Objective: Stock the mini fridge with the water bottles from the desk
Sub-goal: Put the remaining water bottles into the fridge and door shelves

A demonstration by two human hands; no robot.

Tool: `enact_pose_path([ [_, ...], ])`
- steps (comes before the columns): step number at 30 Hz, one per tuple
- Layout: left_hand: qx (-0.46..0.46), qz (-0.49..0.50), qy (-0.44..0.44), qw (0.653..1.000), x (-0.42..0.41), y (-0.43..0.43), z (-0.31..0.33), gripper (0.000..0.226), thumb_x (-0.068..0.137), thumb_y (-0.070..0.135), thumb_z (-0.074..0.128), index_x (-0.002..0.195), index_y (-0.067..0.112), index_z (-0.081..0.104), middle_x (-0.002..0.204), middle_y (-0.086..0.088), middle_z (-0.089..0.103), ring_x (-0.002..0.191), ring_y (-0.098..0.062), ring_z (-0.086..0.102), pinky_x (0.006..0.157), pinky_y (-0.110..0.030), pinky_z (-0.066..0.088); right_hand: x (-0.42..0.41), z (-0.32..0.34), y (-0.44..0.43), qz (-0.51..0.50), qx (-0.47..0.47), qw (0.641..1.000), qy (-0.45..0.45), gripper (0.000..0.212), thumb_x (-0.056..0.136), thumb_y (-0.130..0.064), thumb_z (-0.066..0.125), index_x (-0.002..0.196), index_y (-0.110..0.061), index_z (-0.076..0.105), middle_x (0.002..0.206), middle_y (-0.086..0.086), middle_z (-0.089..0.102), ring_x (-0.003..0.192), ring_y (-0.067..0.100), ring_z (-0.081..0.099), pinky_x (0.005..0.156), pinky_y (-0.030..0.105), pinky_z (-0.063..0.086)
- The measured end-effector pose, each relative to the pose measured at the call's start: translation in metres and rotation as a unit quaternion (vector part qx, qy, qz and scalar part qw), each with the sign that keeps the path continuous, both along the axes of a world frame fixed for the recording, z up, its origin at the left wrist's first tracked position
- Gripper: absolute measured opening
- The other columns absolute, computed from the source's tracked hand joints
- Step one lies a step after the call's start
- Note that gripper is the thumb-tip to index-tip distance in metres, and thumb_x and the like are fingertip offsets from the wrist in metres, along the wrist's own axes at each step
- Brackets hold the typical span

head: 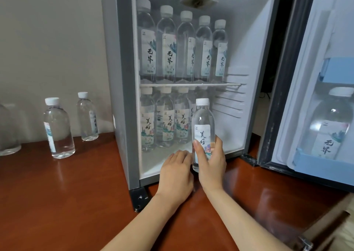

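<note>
The mini fridge [124, 90] stands open on the desk [57, 193]. Several labelled water bottles [166, 45] line its upper shelf, and several more [164, 124] stand at the left of the lower compartment. My right hand [210, 162] grips an upright clear water bottle [203, 120] with a white cap at the fridge's lower front opening. My left hand [177, 172] rests palm down on the fridge floor, just left of that bottle, fingers loosely together and holding nothing. Two more bottles [57, 128] [87, 116] stand on the desk to the left of the fridge.
The fridge door [314, 116] swings open to the right, with one bottle [329, 124] in its rack. A clear glass object [7, 134] is cut off by the left edge. The right half of the lower compartment floor [231, 141] is bare.
</note>
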State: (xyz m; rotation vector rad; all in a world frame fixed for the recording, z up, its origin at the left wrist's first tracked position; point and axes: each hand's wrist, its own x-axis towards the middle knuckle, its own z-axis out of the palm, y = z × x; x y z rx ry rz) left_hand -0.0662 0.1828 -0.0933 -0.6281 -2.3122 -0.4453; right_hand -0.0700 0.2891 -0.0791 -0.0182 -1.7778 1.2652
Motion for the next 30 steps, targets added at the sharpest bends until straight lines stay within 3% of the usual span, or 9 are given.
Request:
enact_pose_path([
  [6,0.005,0.002,0.023,1.000,-0.008,0.002,-0.002,0.026,0.063,0.018,0.063,0.089,0.014,0.066,0.087,0.000,0.063,0.075,-0.021,0.059,0.072,-0.025,0.035,-0.006,0.004,0.001,-0.002,0.060,0.998,0.034,0.062,0.079,-0.063,0.054,0.114,-0.012,0.054,0.089,-0.008,0.061,0.079,0.010,0.060,0.071,0.031,0.049],
  [10,-0.005,0.002,0.016,1.000,-0.004,0.002,-0.001,0.035,0.066,0.019,0.043,0.091,0.013,0.066,0.089,-0.002,0.063,0.077,-0.022,0.060,0.072,-0.026,0.041,-0.006,0.005,0.001,0.004,0.046,0.998,0.047,0.063,0.080,-0.062,0.055,0.117,-0.011,0.053,0.091,-0.006,0.062,0.082,0.008,0.060,0.073,0.032,0.049],
  [13,-0.015,-0.001,0.004,1.000,-0.002,0.001,-0.001,0.047,0.065,0.020,0.037,0.100,0.010,0.066,0.096,-0.005,0.065,0.083,-0.025,0.062,0.079,-0.029,0.047,-0.008,0.005,0.002,0.011,0.042,0.998,0.051,0.068,0.081,-0.059,0.055,0.128,-0.010,0.046,0.102,0.001,0.061,0.091,0.014,0.061,0.079,0.033,0.049],
  [16,-0.022,0.008,-0.011,1.000,0.001,0.001,0.000,0.056,0.061,0.015,0.050,0.114,0.005,0.064,0.098,-0.006,0.066,0.089,-0.026,0.064,0.083,-0.033,0.053,-0.013,0.003,0.004,0.014,0.051,0.998,0.027,0.073,0.082,-0.061,0.052,0.132,-0.010,0.040,0.119,0.007,0.054,0.106,0.025,0.058,0.087,0.040,0.048],
  [21,-0.034,0.009,-0.025,0.999,0.004,-0.001,0.001,0.067,0.057,0.016,0.056,0.123,0.004,0.062,0.107,-0.007,0.068,0.101,-0.026,0.066,0.091,-0.034,0.053,-0.016,0.005,0.008,0.003,0.026,1.000,0.011,0.081,0.078,-0.063,0.048,0.133,-0.005,0.040,0.120,0.000,0.035,0.118,0.018,0.040,0.091,0.017,0.027],
  [26,-0.038,0.011,-0.030,0.999,0.005,-0.002,0.001,0.065,0.061,0.018,0.049,0.123,0.006,0.061,0.111,-0.007,0.068,0.104,-0.025,0.065,0.093,-0.033,0.051,-0.016,0.003,0.009,0.027,0.023,0.999,0.011,0.091,0.075,-0.059,0.056,0.146,-0.013,0.025,0.124,-0.008,0.030,0.123,0.010,0.034,0.103,0.028,0.029],
  [30,-0.030,0.007,-0.032,0.999,0.005,-0.002,0.000,0.065,0.060,0.016,0.053,0.123,0.003,0.061,0.112,-0.009,0.068,0.105,-0.027,0.065,0.093,-0.036,0.052,-0.017,0.000,0.008,0.030,0.043,0.998,0.020,0.090,0.074,-0.038,0.068,0.146,-0.017,0.019,0.125,-0.005,0.031,0.125,0.020,0.040,0.106,0.044,0.038],
])
